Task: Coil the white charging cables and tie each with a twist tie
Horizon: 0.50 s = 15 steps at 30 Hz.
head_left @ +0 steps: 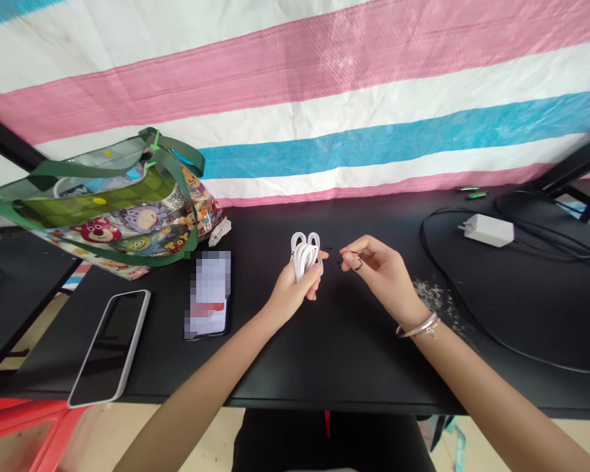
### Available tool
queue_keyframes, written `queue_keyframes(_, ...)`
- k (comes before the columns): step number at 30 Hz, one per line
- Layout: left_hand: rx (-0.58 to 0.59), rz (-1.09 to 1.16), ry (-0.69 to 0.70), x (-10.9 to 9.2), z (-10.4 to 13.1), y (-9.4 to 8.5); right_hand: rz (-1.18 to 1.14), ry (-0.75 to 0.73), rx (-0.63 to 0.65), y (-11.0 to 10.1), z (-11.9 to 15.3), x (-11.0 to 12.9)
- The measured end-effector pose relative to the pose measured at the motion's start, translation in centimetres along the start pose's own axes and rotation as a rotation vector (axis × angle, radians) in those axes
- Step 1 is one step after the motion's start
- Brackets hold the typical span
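Note:
My left hand [297, 283] is closed around a white cable [305, 254] folded into a bundle, its loops sticking up above the fingers. A short way to the right, my right hand [376, 265] pinches a thin black twist tie [357, 259] between thumb and fingertips. The tie is bent and hangs clear of the cable bundle. A small dark end pokes out beside the left index finger. Both hands are held over the black table [319, 354].
On the left lie a white-edged phone [109, 347] and a phone with a lit screen [209, 295], below a clear cartoon bag [142, 223]. To the right are a white charger [489, 229], black cables [452, 295] and scattered pale crumbs [435, 298]. A striped sheet [324, 85] hangs behind.

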State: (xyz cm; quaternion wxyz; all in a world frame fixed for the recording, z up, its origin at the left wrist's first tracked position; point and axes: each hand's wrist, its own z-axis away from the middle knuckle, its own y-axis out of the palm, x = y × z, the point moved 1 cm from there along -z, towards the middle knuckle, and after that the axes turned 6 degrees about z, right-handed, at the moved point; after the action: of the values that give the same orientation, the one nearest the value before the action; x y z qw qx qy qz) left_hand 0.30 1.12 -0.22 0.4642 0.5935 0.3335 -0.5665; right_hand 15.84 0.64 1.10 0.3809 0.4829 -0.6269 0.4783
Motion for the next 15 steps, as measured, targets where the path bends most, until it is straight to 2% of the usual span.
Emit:
queue_keyframes(9,-0.032,-0.020,0.013,0.03,0.05,-0.15,-0.014,0.024,0.026,-0.03,-0.08,0.08)
queue_keyframes(15,-0.010,-0.068,-0.003,0.18,-0.06,-0.28,-0.037,0.044,0.058,0.22,-0.02,0.13)
